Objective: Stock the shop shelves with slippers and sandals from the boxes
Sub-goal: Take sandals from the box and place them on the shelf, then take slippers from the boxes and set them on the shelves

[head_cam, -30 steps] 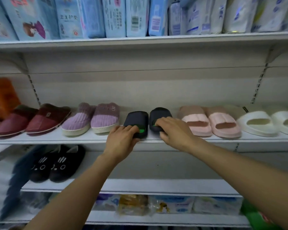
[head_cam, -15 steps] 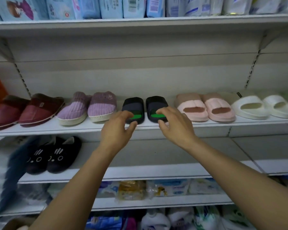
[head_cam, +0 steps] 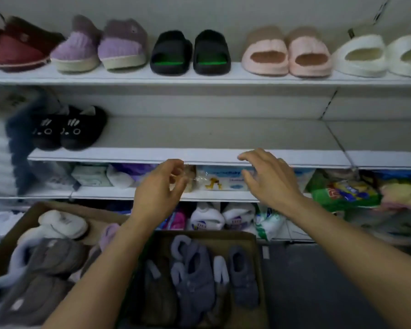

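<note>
While our head camera tips down past the shelving, we hold both hands out empty in front of the middle shelf point(head_cam: 199, 155). Our left hand point(head_cam: 158, 189) hangs with its fingers loosely curled, gripping nothing; our right hand point(head_cam: 269, 180) is spread, fingers relaxed and apart, also touching nothing. Well above both hands, on the upper shelf point(head_cam: 199, 78), the black slides with green footbeds point(head_cam: 191, 53) stand side by side, toes toward us. To the left of them sit the purple knit slippers point(head_cam: 100, 47) and the maroon slippers point(head_cam: 19, 51); to the right, the pink slides point(head_cam: 287, 54) and the white slides point(head_cam: 380, 57). Up and left of our left hand, the black cat-face slippers point(head_cam: 67, 128) rest on the middle shelf. Below our wrists, two cardboard boxes hold the stock: the left box point(head_cam: 31, 216) carries grey and cream fleece slippers point(head_cam: 45, 262), and the box under our forearms point(head_cam: 256, 252) carries blue-grey fleece slippers point(head_cam: 195, 274). Packaged goods point(head_cam: 223, 179) fill the lower shelves behind our hands.
</note>
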A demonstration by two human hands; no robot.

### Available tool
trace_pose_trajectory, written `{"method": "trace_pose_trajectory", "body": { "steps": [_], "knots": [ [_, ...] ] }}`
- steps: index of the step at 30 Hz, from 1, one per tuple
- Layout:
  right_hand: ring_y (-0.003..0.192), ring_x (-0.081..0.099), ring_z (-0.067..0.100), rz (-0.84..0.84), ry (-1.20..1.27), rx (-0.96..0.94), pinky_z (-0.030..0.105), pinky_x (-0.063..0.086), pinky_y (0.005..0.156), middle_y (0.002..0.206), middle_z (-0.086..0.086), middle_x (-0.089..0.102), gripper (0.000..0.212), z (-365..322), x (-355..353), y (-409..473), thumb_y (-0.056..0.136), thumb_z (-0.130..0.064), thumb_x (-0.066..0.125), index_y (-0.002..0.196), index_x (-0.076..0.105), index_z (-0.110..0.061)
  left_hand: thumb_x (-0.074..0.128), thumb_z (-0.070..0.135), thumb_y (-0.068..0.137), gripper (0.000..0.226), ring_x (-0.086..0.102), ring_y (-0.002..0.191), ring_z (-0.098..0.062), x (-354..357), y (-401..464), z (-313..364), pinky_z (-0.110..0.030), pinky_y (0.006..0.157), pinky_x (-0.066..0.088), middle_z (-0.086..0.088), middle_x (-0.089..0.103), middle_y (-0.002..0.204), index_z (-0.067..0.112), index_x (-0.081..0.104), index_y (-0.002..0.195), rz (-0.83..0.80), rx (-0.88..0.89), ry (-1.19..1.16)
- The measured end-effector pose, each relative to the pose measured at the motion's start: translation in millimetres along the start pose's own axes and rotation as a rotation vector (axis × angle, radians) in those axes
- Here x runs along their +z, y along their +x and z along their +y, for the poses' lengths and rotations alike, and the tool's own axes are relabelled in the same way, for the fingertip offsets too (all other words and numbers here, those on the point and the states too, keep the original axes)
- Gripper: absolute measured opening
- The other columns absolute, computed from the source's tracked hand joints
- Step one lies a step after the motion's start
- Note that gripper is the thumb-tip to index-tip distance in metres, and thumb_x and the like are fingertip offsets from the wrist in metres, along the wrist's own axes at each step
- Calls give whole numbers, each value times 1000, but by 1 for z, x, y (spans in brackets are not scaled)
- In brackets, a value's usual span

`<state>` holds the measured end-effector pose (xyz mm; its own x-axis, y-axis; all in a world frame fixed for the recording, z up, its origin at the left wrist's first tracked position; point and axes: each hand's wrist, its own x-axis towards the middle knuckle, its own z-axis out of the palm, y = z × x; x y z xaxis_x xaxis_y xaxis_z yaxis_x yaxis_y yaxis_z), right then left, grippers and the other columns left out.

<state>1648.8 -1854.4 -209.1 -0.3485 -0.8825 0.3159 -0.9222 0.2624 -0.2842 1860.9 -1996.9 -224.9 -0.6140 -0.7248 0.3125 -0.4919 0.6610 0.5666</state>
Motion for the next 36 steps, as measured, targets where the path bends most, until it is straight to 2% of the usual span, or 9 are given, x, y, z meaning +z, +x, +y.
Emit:
{"method": "trace_pose_trajectory", "body": {
  "steps": [7,11,13,16,19,22,25,29,36],
  "knots": [
    [106,56,20,-243,29,39,33,45,74,123,-4,54,31,23,64,-76,92,-28,50,123,53,-28,61,30,89,33,65,85,-14,54,-89,-25,-36,76,53,5,68,97,24,54,121,-153,-231,-40],
    [113,54,19,-390,69,49,35,48,80,124,-6,53,31,24,111,-105,92,-29,49,122,53,-30,54,39,83,36,66,83,-19,80,-130,-57,-40,76,54,4,69,89,25,56,116,-254,-395,-112],
    [119,51,18,-476,90,46,34,46,86,126,-6,53,32,21,140,-115,92,-27,49,123,54,-28,58,36,84,33,66,84,-19,92,-149,-78,-39,78,54,3,70,91,23,57,114,-295,-479,-115],
    [108,55,22,-581,194,66,40,47,88,119,-2,55,28,17,187,-129,93,-24,50,120,55,-25,62,24,89,28,66,90,-20,110,-176,-111,-35,83,52,0,69,96,19,59,117,-348,-597,-92],
    [98,59,20,-651,238,67,35,49,80,115,-4,56,27,11,222,-141,94,-22,50,120,56,-23,60,24,91,27,66,94,-21,124,-197,-136,-34,84,51,-1,70,101,19,60,117,-443,-660,-70],
    [96,59,20,-730,250,71,41,51,78,118,-2,56,25,5,249,-145,94,-21,49,119,55,-22,58,24,92,20,64,95,-24,134,-208,-153,-32,81,49,-5,69,103,19,60,111,-513,-677,-77],
    [98,58,20,-782,224,43,44,52,75,119,-1,56,24,-2,272,-141,94,-24,47,117,53,-25,56,22,93,9,63,91,-24,138,-209,-166,-31,79,48,-5,67,97,20,59,101,-519,-671,-93],
    [95,57,23,-829,224,-11,44,51,77,118,0,55,22,-23,288,-124,95,-24,46,116,52,-23,56,23,93,20,63,91,-24,132,-203,-182,-32,79,50,-5,68,101,17,60,112,-481,-677,-66],
    [102,55,25,-813,179,-173,37,47,82,126,2,53,28,-86,316,-80,94,-24,46,121,54,-21,58,25,91,25,63,94,-22,96,-204,-216,-33,86,49,-3,68,102,19,60,115,-316,-777,-77]
  ]
}}
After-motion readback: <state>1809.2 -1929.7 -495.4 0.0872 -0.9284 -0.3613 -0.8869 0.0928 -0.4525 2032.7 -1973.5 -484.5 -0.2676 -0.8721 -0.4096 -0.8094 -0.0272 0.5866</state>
